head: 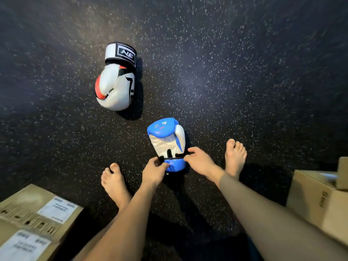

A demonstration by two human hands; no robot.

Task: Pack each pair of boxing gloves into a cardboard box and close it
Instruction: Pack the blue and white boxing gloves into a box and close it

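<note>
A dark, almost black floor (235, 76) fills the view, its surface scattered all over with small white flecks and carrying a soft pale sheen near the middle. Two bare feet stand on it, well apart, toes pointing away from the camera. The left foot (114, 185) sits nearer the camera; the right foot (235, 159) is set further forward, its heel hidden. Deep shadows spread across the floor beneath and behind the feet.

On floor (244, 72): near glove (166, 142) between the feet (114, 185); far glove (115, 81) beyond, leftward; left box (28, 213), right box (316, 200) flanking.
</note>
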